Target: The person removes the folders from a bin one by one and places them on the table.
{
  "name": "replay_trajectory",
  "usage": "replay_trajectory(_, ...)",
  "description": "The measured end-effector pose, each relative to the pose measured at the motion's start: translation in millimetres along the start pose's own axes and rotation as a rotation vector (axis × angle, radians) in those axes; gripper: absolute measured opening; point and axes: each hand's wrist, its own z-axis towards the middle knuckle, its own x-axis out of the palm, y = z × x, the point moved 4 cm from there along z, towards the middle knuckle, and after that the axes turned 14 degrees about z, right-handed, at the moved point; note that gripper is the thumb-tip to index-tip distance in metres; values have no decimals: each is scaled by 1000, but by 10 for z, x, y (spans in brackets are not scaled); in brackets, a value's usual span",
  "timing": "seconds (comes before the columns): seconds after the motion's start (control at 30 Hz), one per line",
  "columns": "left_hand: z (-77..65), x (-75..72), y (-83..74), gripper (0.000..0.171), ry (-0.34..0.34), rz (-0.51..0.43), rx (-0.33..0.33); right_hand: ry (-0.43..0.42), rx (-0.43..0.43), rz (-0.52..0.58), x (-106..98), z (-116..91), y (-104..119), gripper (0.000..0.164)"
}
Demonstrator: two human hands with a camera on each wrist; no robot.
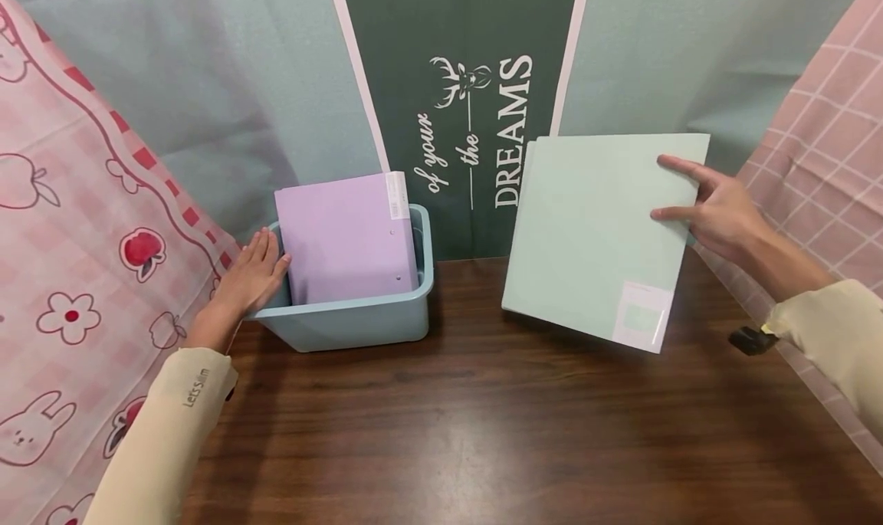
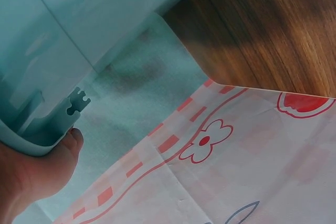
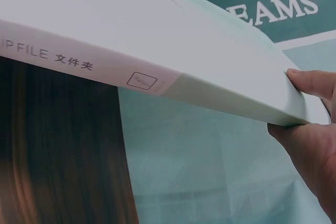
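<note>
One bin (image 1: pixel 359 326), purple folder (image 1: pixel 341 237) inside, green folder (image 1: pixel 586 226) in right hand (image 1: pixel 724 211)

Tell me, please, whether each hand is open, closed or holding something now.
Left hand: open, resting on the blue bin.
Right hand: holding the pale green folder at its edge.

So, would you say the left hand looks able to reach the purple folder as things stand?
Probably yes: the left hand touches the left end of the blue bin, beside the purple folder, whose top sticks out uncovered.
</note>
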Motion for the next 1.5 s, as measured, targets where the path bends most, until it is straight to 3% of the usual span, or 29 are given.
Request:
replay_trajectory(0.1,-7,9,3,81,-3,-6,0,17,-6,-138,-57,-4,-46,94)
replay_trajectory(0.2,-9,14,-3,81,0,-12,-1,28,-9,-203,-124,-17,-100,94)
replay_trajectory(0.5,-4,29,-4,80,11,-7,-7,55,1,-279,-308,-37,-247,92)
replay_trajectory(0.73,-8,20,21,79,20,9,10,71,31,-479,-502,-21,-300,91)
replay_trajectory(0.9,-4,4,12,78,12,15,15,101,56,-520,-623,17,-349,92)
replay_trajectory(1.2,2,17,15,79,10,1,1,161,17,-706,-764,56,-403,92)
replay_trajectory(1.5,12,9,2,80,19,-7,-2,256,78,-667,-944,120,-475,93)
